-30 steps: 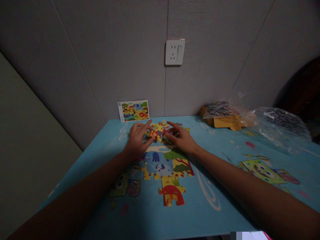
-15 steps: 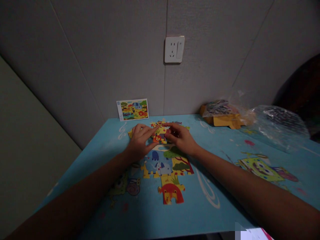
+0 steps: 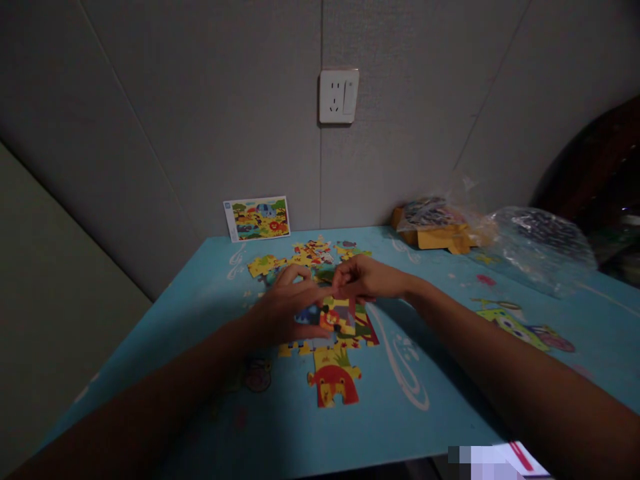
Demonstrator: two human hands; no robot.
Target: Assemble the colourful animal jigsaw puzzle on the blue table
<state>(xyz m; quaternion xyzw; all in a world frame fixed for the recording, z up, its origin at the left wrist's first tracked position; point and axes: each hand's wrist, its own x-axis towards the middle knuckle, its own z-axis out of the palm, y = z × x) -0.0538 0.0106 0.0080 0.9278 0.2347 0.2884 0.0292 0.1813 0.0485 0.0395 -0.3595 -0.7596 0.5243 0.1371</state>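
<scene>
My left hand [image 3: 295, 300] grips a small puzzle section [image 3: 343, 317], with the thumb below and the fingers above. It shows a red-orange animal, yellow ground and a grey patch. At its upper edge my right hand [image 3: 367, 277] has its fingertips pinched together, and they touch or nearly touch the left fingers. The right fingers partly hide what they hold. Below the raised section lies a joined puzzle part [image 3: 370, 327] with blue elephants and a tree, largely covered by my hands. A red lion piece [image 3: 336, 380] sits at its near edge.
Loose puzzle pieces [image 3: 313, 252] lie behind my hands. A picture card [image 3: 257, 219] leans on the wall at the back left. An orange box [image 3: 440, 238] and a clear plastic bag [image 3: 540, 250] are at the back right of the blue table [image 3: 410, 433].
Both hands have come nearer to me from the loose pieces, lifting the small section over the elephant part. The view has shifted slightly right.
</scene>
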